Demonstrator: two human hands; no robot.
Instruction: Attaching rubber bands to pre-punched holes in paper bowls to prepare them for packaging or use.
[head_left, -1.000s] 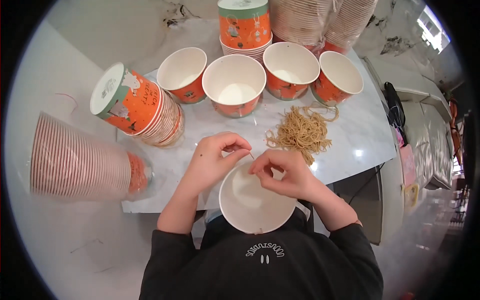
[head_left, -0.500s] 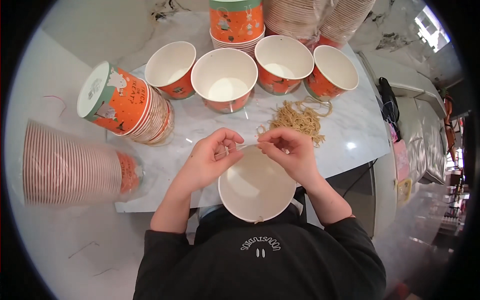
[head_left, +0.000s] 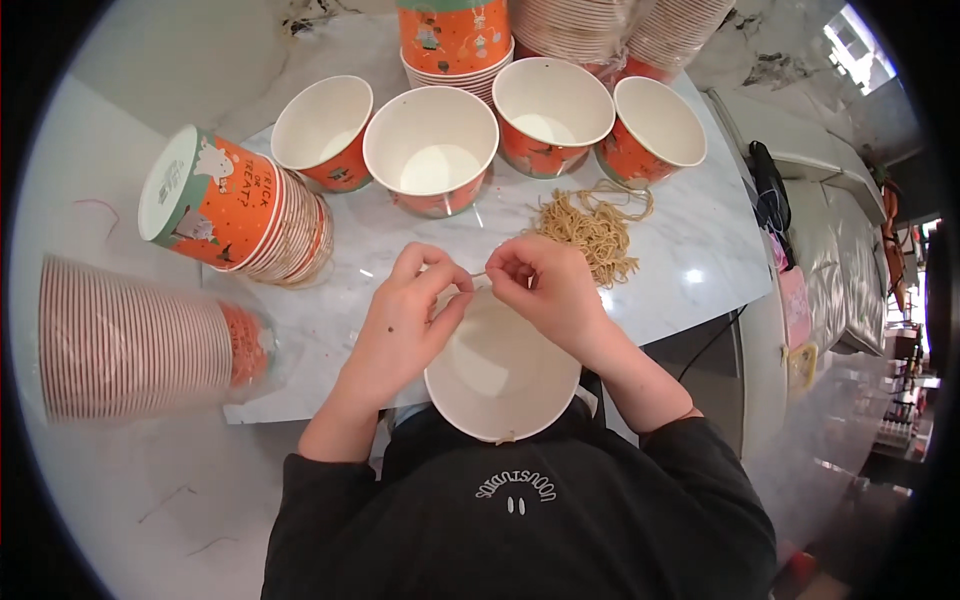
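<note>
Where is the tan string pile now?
In the head view, the tan string pile lies on the marble table right of centre, between the right hand and the rightmost open cup.

I am seeing a silvery-grey padded seat stretching along three o'clock, a long black item showing at two, a pink item hanging near three, a dark cable trailing toward four, and a thin red strand curling between nine and ten.

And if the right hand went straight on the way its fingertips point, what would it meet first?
The right hand would probably meet the left hand, across a small gap where a bit of tan string shows; depth is unclear from this one view.
</note>
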